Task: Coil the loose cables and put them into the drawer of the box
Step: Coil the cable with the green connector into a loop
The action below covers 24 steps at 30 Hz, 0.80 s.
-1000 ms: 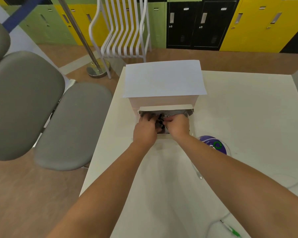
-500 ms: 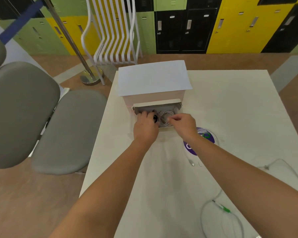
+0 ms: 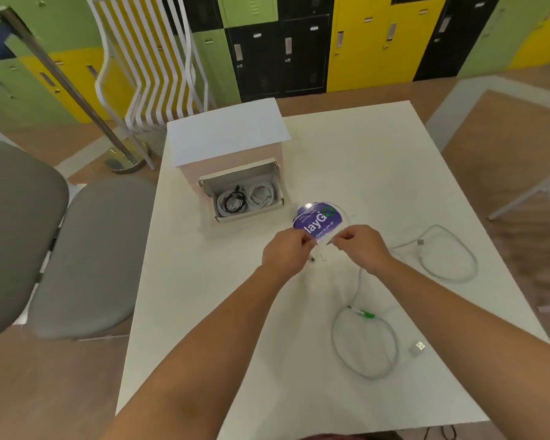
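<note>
A box [image 3: 226, 134] with a white top stands at the table's far left, its drawer [image 3: 251, 215] pulled open. Two coiled cables lie inside: one white with a black tie [image 3: 231, 201], one plain white [image 3: 261, 193]. In front of the drawer, my left hand [image 3: 285, 254] and right hand [image 3: 362, 246] each pinch a thin white cable [image 3: 346, 214] that curves round a purple disc [image 3: 319, 220]; its small plug [image 3: 312, 258] dangles below my left hand. A loose grey cable with a green connector [image 3: 367, 312] loops near me. Another loose cable [image 3: 451, 258] lies to the right.
The white table [image 3: 362, 154] ends close on the left and right. Two grey chairs [image 3: 86, 249] stand at the left edge. A white slatted chair [image 3: 153, 74] and a metal pole stand [image 3: 121, 160] are behind the box, with lockers beyond.
Both hands have left the drawer and come back toward me to the purple disc, where they now pinch the thin cable. The coiled cable with the black tie stays in the drawer.
</note>
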Available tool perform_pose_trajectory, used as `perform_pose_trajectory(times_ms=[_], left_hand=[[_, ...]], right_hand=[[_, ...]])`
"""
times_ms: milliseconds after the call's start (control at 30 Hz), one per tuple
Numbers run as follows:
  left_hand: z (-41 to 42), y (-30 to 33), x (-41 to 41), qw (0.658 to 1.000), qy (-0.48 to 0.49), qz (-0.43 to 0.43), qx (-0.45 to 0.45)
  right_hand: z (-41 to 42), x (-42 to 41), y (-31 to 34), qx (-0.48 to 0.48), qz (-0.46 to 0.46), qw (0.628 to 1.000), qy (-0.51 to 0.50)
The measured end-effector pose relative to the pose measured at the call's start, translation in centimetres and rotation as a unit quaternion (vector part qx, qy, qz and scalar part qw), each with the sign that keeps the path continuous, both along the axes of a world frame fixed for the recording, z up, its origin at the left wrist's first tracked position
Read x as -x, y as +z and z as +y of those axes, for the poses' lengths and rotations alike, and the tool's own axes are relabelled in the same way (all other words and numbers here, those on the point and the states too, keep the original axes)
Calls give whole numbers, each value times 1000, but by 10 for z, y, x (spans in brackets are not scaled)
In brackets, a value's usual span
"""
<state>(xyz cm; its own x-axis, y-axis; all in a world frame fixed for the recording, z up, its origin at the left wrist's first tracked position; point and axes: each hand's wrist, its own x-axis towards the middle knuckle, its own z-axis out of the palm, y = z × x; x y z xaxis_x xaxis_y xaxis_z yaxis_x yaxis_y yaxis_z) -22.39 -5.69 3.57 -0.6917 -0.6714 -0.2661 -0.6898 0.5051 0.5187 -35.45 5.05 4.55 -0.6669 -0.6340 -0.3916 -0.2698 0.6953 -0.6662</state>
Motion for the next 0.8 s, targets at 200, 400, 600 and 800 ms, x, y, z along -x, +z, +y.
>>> perform_pose_trajectory(times_ms=[200,400,600,800], left_hand=[[52,-19,-6,986,-79,-106,-101],[76,-36,-17,976,-126,-150,-97],[80,-43,-25,982,-104,-132,-82],[66,-38,-32,994,-27,-89,-61]], right_hand=[[57,-6,-15,-105,-6,994,35],[90,-17,-23,-196,12,972,131],[112,-30,-42,-187,93,966,153],[99,-41,-36,-46,8,999,-9]])
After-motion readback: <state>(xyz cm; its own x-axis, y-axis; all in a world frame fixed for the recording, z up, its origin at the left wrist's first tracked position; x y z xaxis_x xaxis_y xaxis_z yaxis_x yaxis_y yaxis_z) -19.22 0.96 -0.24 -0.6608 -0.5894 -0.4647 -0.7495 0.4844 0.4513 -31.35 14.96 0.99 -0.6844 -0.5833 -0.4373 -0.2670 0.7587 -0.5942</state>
